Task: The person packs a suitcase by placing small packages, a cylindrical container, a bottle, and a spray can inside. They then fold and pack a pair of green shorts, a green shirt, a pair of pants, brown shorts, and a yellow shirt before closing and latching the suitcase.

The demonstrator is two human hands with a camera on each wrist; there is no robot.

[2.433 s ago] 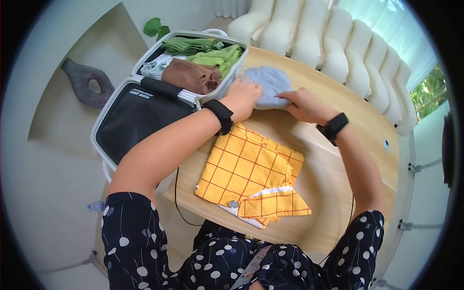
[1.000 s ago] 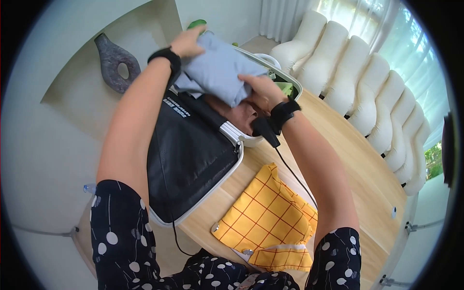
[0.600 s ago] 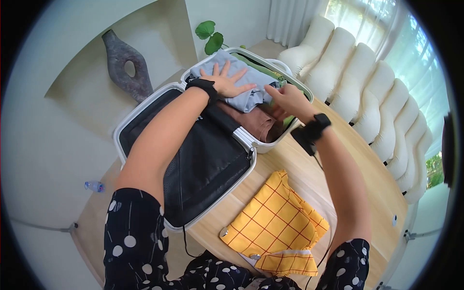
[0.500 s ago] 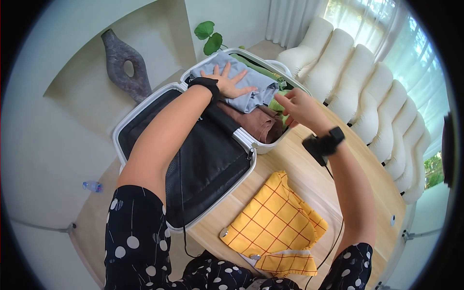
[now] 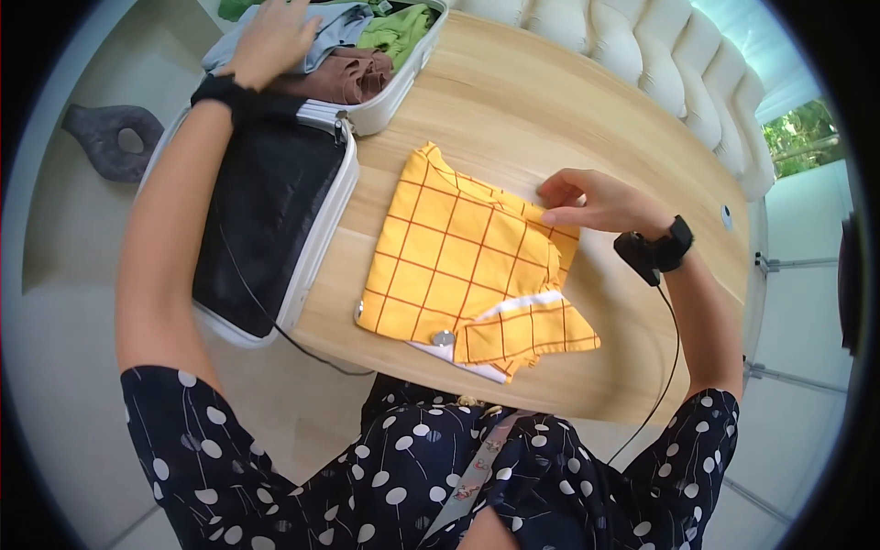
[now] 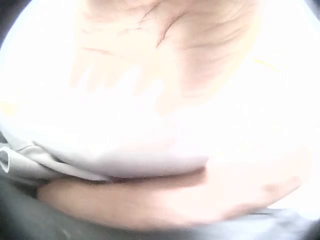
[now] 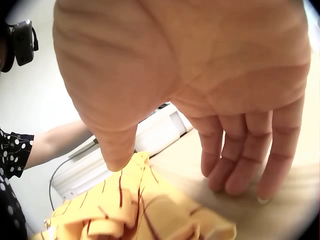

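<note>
My left hand (image 5: 275,41) lies over a light blue folded garment (image 5: 341,26) in the suitcase (image 5: 392,117), fingers extended. The left wrist view is washed out, with the palm showing above pale cloth. Brown cloth (image 5: 348,75) and a green garment (image 5: 399,35) sit beside the blue one. On the table, a folded yellow cloth (image 5: 449,252) with dark red checks and a white underside carries a round silver disc (image 5: 444,338). Above its far right corner hovers my right hand (image 5: 600,200), thumb apart from loosely bent fingers (image 7: 280,150), holding nothing.
The suitcase's black-lined half (image 5: 261,220) lies open along the table's left side. Thin black cables (image 5: 674,357) trail from both wrist cameras. A cream padded sofa (image 5: 632,55) stands behind the wooden table (image 5: 495,101). A grey vase (image 5: 115,142) is at the left.
The blue garment was lifted from the table into the suitcase and pressed by the left hand. My right hand has since come back to the yellow cloth. The head view has swung toward the table.
</note>
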